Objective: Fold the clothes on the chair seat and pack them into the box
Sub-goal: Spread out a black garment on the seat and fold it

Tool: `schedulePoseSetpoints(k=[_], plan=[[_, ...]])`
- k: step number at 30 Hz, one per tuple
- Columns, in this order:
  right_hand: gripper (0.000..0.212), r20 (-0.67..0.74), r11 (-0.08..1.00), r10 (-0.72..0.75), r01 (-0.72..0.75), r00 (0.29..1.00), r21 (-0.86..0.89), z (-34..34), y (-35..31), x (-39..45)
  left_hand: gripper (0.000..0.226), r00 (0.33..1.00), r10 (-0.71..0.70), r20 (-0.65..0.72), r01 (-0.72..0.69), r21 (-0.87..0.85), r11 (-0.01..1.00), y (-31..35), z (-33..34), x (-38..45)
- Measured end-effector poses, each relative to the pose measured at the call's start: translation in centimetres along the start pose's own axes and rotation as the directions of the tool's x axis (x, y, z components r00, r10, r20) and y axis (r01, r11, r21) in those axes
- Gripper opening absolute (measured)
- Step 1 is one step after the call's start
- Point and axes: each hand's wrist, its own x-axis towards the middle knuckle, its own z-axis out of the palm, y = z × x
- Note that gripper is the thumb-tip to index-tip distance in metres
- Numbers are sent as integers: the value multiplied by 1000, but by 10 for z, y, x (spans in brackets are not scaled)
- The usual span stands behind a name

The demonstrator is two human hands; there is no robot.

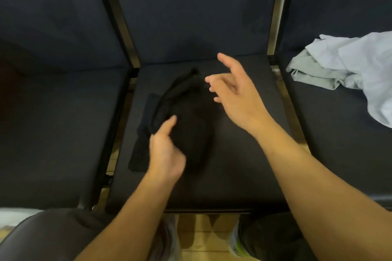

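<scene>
black garment (182, 125): bunched on middle chair seat (244, 165), left of centre; dark on dark, folds and edges hard to read
hidden: near part of the garment is behind left hand; frame is blurred
pale clothes (347, 74): crumpled heap on right-hand seat, cut off at frame edge
floor: wood, shoes visible under the seat edge
left hand (165, 150): over the garment, thumb out, fingers curled; can't tell if it grips cloth
right hand (237, 93): above the seat, fingers spread, holds nothing

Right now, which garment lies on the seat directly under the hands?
The black garment, on the middle seat beneath both hands. The pale grey-blue garment is crumpled on the seat to the right, untouched.
</scene>
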Motion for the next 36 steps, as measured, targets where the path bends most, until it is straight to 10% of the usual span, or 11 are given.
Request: schedulePoseSetpoints(k=[10,15,19,21,23,28,32,36], plan=[[46,526,699,-21,389,850,-601,78,69,-16,53,969,-113,-222,97,-83,992,14,-87,6],[69,531,523,191,372,826,-767,89,85,-24,33,912,163,-375,-49,295,954,29,-99,5],[71,508,468,234,362,829,-806,97,86,-25,44,792,604,-94,-259,843,471,43,-101,-5],[70,495,452,251,352,832,-820,100,88,-25,43,764,577,290,-396,916,64,35,-90,-7],[67,498,435,256,362,828,-825,100,92,-27,44,780,408,475,-461,876,-138,25,-82,4],[64,524,414,217,408,824,-814,90,100,-33,70,920,154,362,-246,835,-492,34,-91,59],[66,551,429,217,429,806,-795,84,107,-31,77,967,166,191,-86,865,-494,52,-91,89],[65,559,428,198,442,805,-788,86,105,-32,72,827,237,510,-264,724,-638,58,-62,95]])
